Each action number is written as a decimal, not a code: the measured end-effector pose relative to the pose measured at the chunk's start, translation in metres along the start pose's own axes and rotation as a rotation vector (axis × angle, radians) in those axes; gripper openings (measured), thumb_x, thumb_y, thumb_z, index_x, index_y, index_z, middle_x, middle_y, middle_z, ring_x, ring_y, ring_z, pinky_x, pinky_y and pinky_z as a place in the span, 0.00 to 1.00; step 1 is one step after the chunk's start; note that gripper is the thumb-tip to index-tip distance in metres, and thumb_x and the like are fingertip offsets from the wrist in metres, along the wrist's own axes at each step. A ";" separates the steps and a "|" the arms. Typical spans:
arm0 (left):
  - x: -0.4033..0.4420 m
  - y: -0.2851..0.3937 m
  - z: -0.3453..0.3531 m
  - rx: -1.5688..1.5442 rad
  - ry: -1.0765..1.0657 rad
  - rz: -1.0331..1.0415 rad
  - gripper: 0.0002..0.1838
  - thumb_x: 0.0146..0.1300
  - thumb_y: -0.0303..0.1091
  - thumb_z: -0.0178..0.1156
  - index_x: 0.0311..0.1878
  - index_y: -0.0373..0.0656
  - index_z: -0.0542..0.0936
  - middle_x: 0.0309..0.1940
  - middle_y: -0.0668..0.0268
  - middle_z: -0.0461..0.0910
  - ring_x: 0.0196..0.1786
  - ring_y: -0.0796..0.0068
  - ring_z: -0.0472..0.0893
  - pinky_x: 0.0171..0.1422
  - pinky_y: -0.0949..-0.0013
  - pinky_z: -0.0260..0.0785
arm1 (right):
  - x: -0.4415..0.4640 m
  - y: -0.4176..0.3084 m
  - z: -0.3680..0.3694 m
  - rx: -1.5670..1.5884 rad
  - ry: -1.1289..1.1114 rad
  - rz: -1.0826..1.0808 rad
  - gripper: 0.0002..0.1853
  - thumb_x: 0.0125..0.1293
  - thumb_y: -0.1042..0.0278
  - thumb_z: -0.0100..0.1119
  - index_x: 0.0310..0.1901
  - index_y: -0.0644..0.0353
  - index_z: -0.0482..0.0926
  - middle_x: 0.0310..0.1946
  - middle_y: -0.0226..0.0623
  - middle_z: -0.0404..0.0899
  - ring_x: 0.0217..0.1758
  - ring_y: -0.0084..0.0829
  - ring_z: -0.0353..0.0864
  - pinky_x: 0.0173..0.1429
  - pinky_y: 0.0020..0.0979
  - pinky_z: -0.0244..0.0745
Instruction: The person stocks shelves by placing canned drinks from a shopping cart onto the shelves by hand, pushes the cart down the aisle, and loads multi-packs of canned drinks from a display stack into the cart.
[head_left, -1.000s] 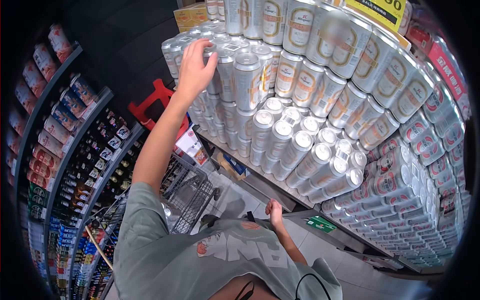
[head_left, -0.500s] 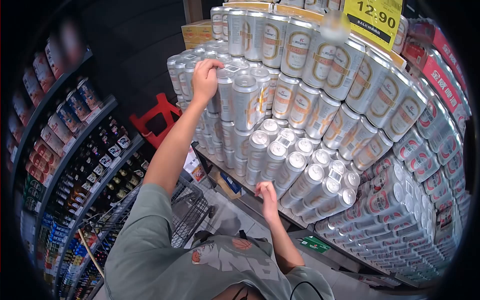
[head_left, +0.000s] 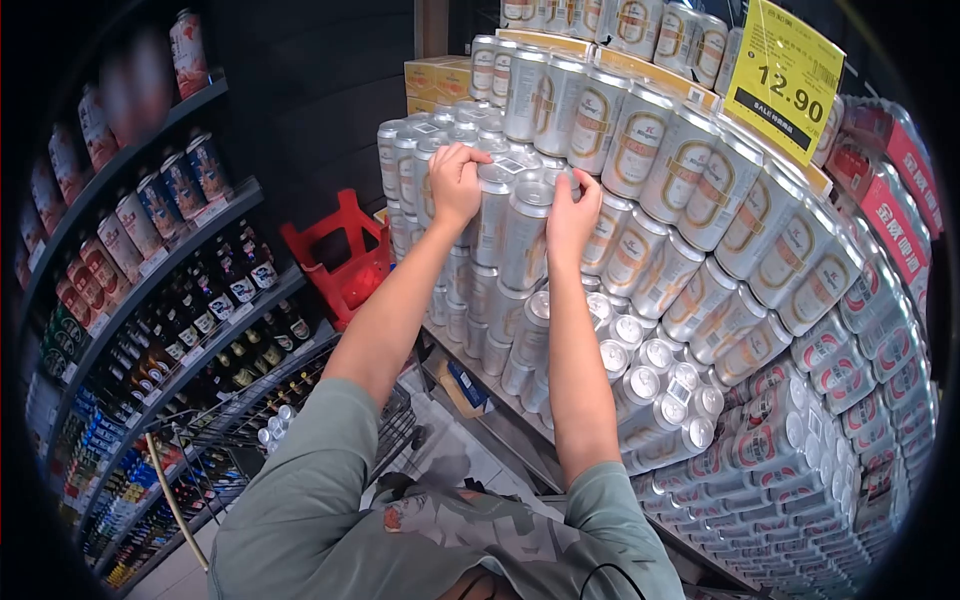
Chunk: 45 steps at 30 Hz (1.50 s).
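Note:
A shrink-wrapped pack of silver beer cans [head_left: 524, 232] stands upright on top of a stack of similar packs, between my two hands. My left hand [head_left: 457, 187] is closed over the pack's left top edge, fingers curled onto the can tops. My right hand [head_left: 574, 217] grips the right side, with thumb and fingers bent near the can rims. Part of the wrapping and the far cans are hidden by my hands. Below my right forearm are lower packs of silver cans [head_left: 655, 385], seen from above.
Walls of stacked cans [head_left: 690, 190] rise behind and to the right, under a yellow price sign [head_left: 785, 80]. A red plastic stool [head_left: 345, 250] stands left of the stack. Shelves with bottles and cans [head_left: 170, 260] line the left, beside a wire shopping cart [head_left: 395, 425] holding some cans.
My right hand has risen from low in front of the display to the right side of the pack. My left hand stays on the pack's left top edge. The view has shifted slightly.

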<state>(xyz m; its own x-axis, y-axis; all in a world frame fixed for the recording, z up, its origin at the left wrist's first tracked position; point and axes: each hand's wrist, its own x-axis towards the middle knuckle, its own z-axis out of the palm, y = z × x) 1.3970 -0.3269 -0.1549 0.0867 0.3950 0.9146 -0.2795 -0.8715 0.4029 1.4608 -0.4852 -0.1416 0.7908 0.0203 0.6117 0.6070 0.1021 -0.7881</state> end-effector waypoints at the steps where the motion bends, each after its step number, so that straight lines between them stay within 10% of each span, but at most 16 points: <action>1: -0.001 0.000 0.000 0.004 0.006 -0.004 0.11 0.56 0.25 0.50 0.26 0.46 0.82 0.31 0.70 0.83 0.40 0.64 0.75 0.57 0.62 0.61 | 0.000 0.001 0.001 0.011 0.011 0.015 0.20 0.64 0.63 0.63 0.53 0.67 0.75 0.54 0.46 0.72 0.59 0.42 0.71 0.65 0.39 0.65; 30: -0.010 -0.002 -0.005 -0.018 0.058 0.038 0.11 0.57 0.24 0.48 0.29 0.45 0.82 0.34 0.67 0.84 0.44 0.64 0.78 0.58 0.62 0.61 | -0.002 0.002 0.001 -0.142 0.037 -0.211 0.14 0.57 0.74 0.64 0.46 0.60 0.87 0.51 0.40 0.83 0.56 0.34 0.79 0.62 0.33 0.70; 45: -0.026 0.007 -0.010 -0.036 0.030 0.004 0.15 0.55 0.22 0.48 0.40 0.42 0.83 0.50 0.61 0.80 0.63 0.56 0.71 0.71 0.56 0.55 | 0.002 0.013 0.002 0.041 -0.104 0.243 0.29 0.60 0.63 0.60 0.62 0.66 0.72 0.60 0.53 0.73 0.62 0.44 0.72 0.67 0.39 0.64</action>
<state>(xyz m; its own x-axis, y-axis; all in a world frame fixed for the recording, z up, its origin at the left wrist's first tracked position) 1.3828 -0.3404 -0.1766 0.0572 0.4003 0.9146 -0.3141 -0.8623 0.3971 1.4704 -0.4822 -0.1505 0.8993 0.1507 0.4105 0.3953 0.1216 -0.9105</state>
